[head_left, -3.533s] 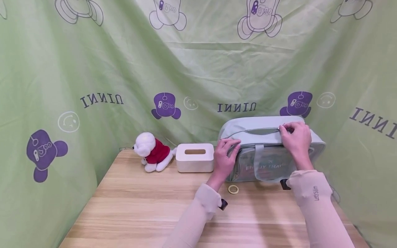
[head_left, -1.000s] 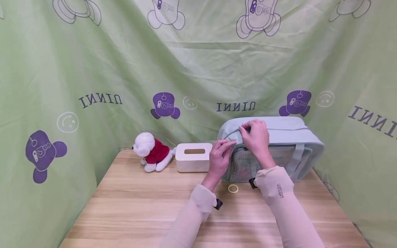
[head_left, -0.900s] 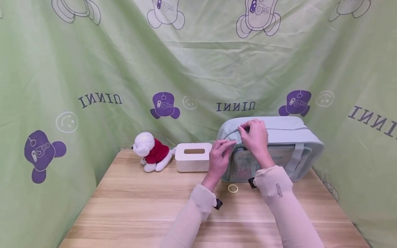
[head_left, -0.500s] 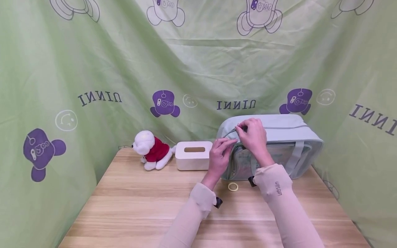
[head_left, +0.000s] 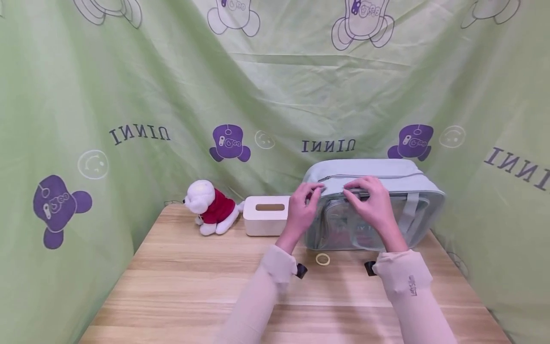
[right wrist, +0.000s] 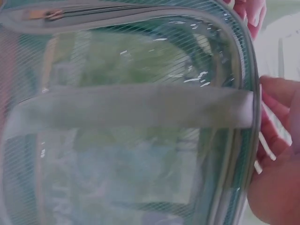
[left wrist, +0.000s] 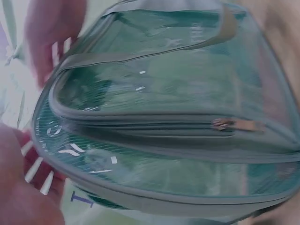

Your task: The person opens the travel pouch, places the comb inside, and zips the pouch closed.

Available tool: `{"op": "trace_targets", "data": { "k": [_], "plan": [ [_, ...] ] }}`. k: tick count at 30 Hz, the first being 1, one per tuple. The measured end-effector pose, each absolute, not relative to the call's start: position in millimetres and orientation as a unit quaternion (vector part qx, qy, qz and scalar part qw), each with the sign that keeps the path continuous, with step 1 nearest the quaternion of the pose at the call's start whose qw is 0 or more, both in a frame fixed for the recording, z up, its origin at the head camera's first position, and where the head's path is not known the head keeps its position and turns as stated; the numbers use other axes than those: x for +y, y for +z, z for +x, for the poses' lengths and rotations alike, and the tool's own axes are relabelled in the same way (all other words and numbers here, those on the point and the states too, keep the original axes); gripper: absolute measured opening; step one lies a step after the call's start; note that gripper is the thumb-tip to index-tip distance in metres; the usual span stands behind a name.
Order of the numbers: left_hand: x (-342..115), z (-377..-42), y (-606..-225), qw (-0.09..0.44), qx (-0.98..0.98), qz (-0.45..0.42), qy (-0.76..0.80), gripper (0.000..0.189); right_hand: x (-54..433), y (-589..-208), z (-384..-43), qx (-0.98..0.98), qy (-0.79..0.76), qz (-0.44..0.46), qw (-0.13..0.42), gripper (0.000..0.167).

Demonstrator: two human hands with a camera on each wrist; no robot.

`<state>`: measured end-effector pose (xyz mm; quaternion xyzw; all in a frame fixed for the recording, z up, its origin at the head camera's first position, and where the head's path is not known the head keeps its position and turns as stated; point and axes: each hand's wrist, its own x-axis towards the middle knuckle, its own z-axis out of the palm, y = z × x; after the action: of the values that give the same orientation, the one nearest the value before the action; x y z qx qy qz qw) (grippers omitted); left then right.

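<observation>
A pale green travel bag (head_left: 365, 165) with a clear front panel stands upright at the right of the table. Along its top runs a zipper (head_left: 374, 176), drawn together over most of its length, with the slider near the left end. My left hand (head_left: 301, 208) is at the bag's upper left front corner, fingers loosely bent. Close by, my right hand (head_left: 374, 205) has thumb and fingers spread at the top front edge. In the right wrist view a carrying strap (right wrist: 136, 108) crosses the clear panel. A front pocket zipper pull (left wrist: 239, 124) shows in the left wrist view.
Left of the bag stands a white tissue box (head_left: 266, 222), partly behind my left hand. Farther left sits a white plush dog (head_left: 210, 210) in a red top. A small cream ring (head_left: 322, 259) lies in front of the bag. Green printed cloth (head_left: 258, 86) hangs behind the table.
My right hand first drew the top zipper leftward, closing its gap. It has since let go of the slider and moved right and down to the front edge. My left hand has shifted slightly.
</observation>
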<state>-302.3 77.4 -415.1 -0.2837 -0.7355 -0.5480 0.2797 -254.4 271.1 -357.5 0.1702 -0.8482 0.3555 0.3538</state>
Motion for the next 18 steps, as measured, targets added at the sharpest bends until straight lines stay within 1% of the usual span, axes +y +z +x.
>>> {"op": "trace_targets", "data": {
  "k": [3, 9, 18],
  "plan": [
    [78, -313, -404, 0.246, -0.759, -0.242, -0.552, 0.018, 276, -365, -254, -0.843, 0.357, 0.182, 0.359, 0.013],
    [81, -329, -389, 0.207, -0.822, -0.190, -0.495, 0.019, 275, -371, -256, -0.830, 0.366, 0.181, 0.379, 0.013],
    [85, -330, -377, 0.137, -0.867, -0.134, -0.461, 0.024, 274, -373, -257, -0.820, 0.379, 0.184, 0.387, 0.015]
  ]
}}
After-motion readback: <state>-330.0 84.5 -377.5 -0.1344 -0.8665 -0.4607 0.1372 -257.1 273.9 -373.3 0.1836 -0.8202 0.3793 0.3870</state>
